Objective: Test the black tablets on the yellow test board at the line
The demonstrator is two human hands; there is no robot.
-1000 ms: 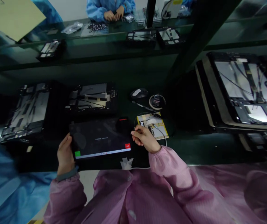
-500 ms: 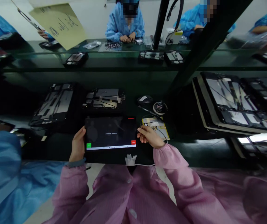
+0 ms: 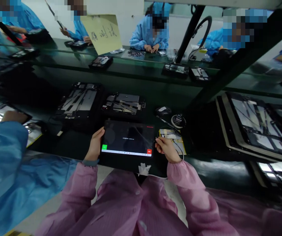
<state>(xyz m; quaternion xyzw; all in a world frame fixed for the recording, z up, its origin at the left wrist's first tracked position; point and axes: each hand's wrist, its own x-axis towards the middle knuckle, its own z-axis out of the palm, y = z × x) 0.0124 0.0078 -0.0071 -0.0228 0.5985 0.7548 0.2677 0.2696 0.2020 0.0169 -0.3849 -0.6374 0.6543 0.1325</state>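
A tablet (image 3: 128,139) with a lit dark screen is tilted up towards me. Its screen has a green block at lower left, a red block at lower right and a pale bar along the bottom. My left hand (image 3: 96,144) grips the tablet's left edge, thumb at the front. Beside the right edge, my right hand (image 3: 167,149) is closed in a pinch on the end of a thin cable (image 3: 182,154), which trails back past the wrist. The fingers hide the plug, so I cannot tell whether it sits in the tablet.
Behind the tablet lie opened device units (image 3: 123,103) and a taller stack (image 3: 80,98). A mouse (image 3: 164,110), a round cable holder (image 3: 178,121) and a yellow-edged sheet (image 3: 164,132) are to the right, before a large stack (image 3: 249,114). A co-worker's blue sleeve (image 3: 5,144) is at left.
My view has turned left and tilted, so everything sits further right in the picture. Both hands keep their places at the tablet, and its screen looks the same.
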